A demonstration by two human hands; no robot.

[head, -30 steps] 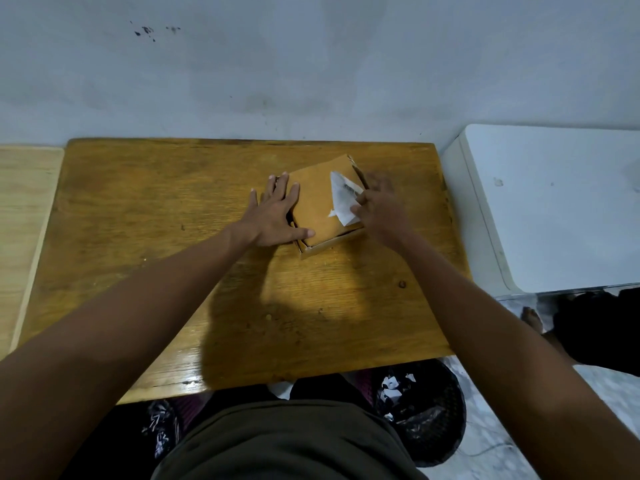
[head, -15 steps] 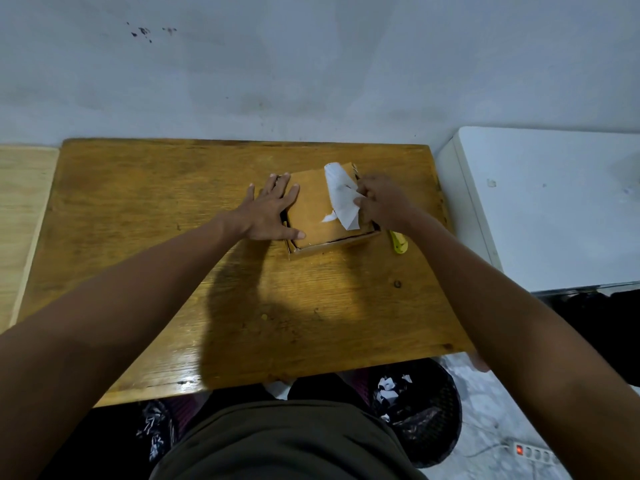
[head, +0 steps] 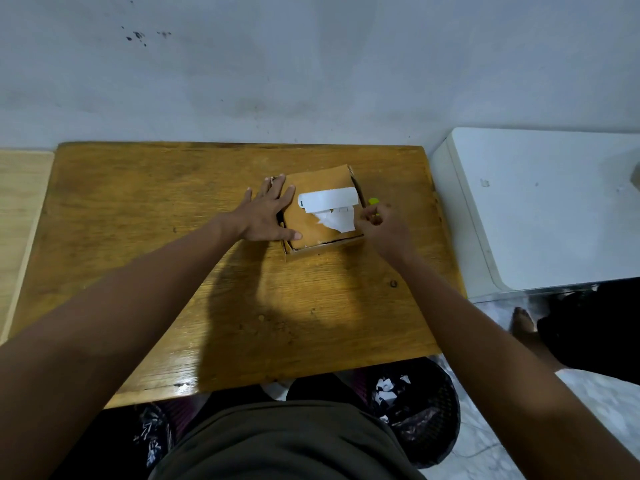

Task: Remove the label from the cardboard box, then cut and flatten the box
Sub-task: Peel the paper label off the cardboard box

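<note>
A cardboard box (head: 320, 216) lies on a wooden table (head: 173, 237), toward the far right part of the tabletop, seen from above by a head-worn camera. On its brown top face is a white label (head: 329, 211) — the upper strip lies flat, while the lower part is torn and ragged, partly lifted from the card.

The left hand (head: 266, 216) rests flat, fingers spread, against the box's left edge, with the thumb lying along the near-left corner; it presses down and grips nothing. The right hand (head: 384, 226) sits just beside the box's right edge, fingers curled closed around a small yellow-green tool (head: 374, 202) — only its tip shows above the knuckles, so what kind of tool it is cannot be told.

A white cabinet (head: 540, 209) stands to the right of the table. Below the table's near edge, a dark bin (head: 422, 410) holds scraps of white paper.
</note>
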